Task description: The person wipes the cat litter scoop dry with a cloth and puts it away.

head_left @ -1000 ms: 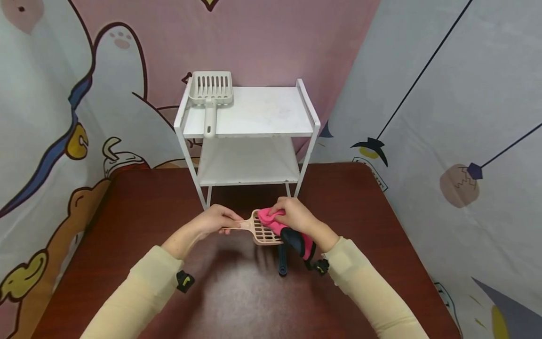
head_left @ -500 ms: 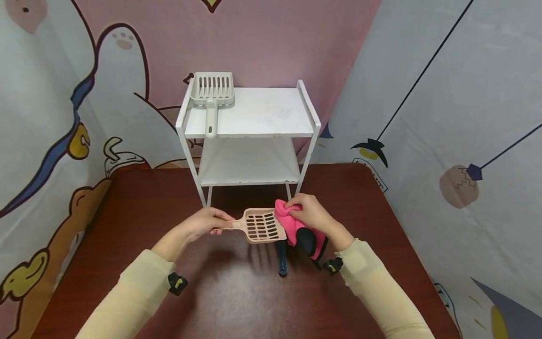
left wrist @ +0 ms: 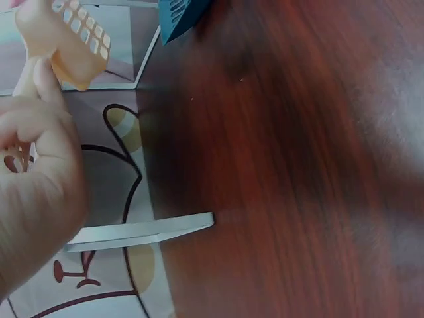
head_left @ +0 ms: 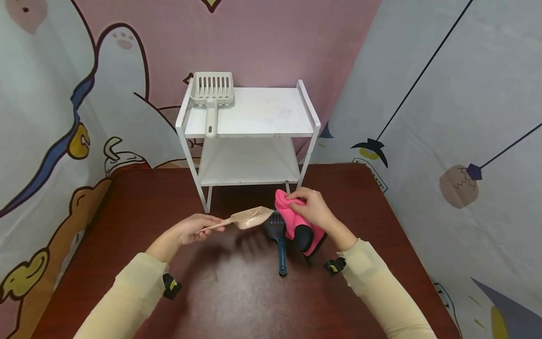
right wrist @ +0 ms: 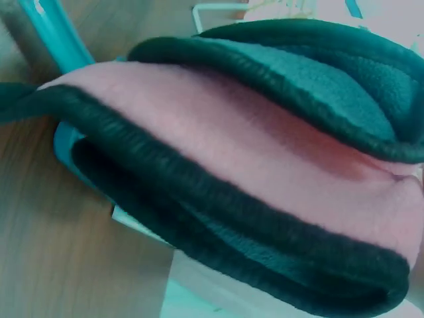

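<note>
My left hand (head_left: 192,229) pinches the handle of a beige litter scoop (head_left: 250,218), held above the table and turned nearly edge-on. In the left wrist view the slots of that scoop (left wrist: 73,33) show beyond the fingers. My right hand (head_left: 313,209) grips a bunched pink fleece cloth (head_left: 292,219) with dark trim, which hangs just right of the scoop's tip. Dark edging and a teal-looking lining of the cloth (right wrist: 218,132) fill the right wrist view, hiding the fingers. Between the hands a dark blue litter scoop (head_left: 281,254) lies on the table, its head partly covered.
Behind the hands stands a white two-tier shelf (head_left: 271,113) on the brown table (head_left: 237,296). An off-white litter scoop (head_left: 212,101) rests on its top tier at the left. Cartoon-printed fabric walls (head_left: 423,94) enclose the table at the back and sides.
The cloth was over the beige scoop's head and has come off to the right. The beige scoop has shifted left and tilted from showing its grid to nearly edge-on, uncovering more of the blue scoop.
</note>
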`<state>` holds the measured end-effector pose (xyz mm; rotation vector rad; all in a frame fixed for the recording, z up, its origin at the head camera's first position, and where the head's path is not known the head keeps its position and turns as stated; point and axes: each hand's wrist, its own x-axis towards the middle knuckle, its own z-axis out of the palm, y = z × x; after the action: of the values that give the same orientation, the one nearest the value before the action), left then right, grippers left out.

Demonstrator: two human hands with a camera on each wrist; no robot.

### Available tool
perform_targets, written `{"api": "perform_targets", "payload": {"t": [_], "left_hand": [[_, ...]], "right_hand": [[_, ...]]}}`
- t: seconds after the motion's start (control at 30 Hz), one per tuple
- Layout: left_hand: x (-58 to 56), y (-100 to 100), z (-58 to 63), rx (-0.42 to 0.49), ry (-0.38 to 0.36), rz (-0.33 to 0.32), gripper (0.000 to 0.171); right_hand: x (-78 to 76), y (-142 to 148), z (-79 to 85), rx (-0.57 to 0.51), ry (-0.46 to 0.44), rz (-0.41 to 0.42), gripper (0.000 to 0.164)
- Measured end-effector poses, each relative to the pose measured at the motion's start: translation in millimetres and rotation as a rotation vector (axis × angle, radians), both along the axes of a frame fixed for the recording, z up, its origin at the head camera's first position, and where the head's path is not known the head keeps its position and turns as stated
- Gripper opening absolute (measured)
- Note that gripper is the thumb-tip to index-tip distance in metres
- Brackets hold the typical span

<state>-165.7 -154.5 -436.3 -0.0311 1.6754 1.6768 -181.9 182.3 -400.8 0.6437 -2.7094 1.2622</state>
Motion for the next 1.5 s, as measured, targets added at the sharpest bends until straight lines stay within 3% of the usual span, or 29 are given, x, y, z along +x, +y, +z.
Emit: {"api": "perform_targets", "payload": {"t": [0.13, 0.27, 0.4, 0.57, 0.97, 1.5], "left_hand": [[-0.9, 1.7, -7.0, 0.06, -0.055, 0.021, 0.045], [-1.3, 8.3, -11.8, 0.095, -0.098, 0.022, 0.045], [-0.8, 16.8, -12.2, 0.096, -0.105, 0.002, 0.044], [0.2, 25.0, -8.5, 0.111, -0.112, -0.011, 0.041], [1.3, 26.4, -4.7, 0.058, -0.059, 0.006, 0.034], [1.9, 9.2, 6.0, 0.07, -0.025, -0.034, 0.039]], "right_hand": [[4.3, -12.8, 3.9, -0.068, 0.012, 0.012, 0.013], [10.2, -28.1, 3.6, -0.143, 0.007, 0.074, 0.014], [14.9, -44.0, 0.7, -0.198, -0.058, 0.134, 0.02], [15.0, -55.2, -6.1, -0.194, -0.105, 0.147, 0.022], [8.6, -48.6, -7.8, -0.14, -0.023, 0.18, 0.013], [-4.3, -4.4, -10.5, -0.086, -0.043, -0.054, 0.015]]}}
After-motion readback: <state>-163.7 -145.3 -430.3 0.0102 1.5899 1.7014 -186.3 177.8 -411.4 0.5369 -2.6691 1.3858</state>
